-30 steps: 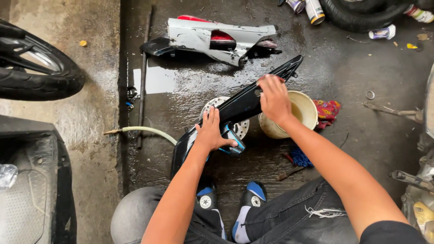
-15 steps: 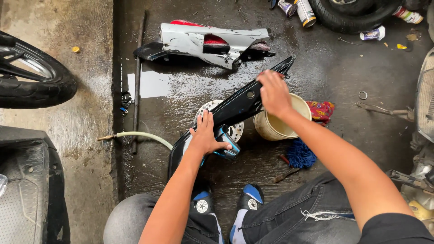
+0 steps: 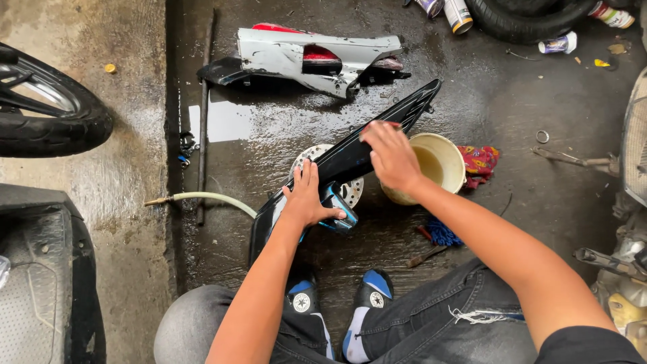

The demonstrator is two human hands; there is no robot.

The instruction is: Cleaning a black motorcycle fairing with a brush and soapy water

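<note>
The long black plastic motorcycle body panel (image 3: 350, 158) lay propped over the wet concrete floor (image 3: 512, 114), between the hands. The left hand (image 3: 309, 199) pressed flat on its lower end, fingers spread; the right hand (image 3: 392, 156) rested palm down on the upper half, not closed round it. The panel's long axis ran diagonally, its pointed tip aimed up and away to the right, past the right hand. Judged risks: the slick panel could slide from under either open palm, or swing into the cream plastic bucket (image 3: 438, 165) just beside the right hand and tip it.
</note>
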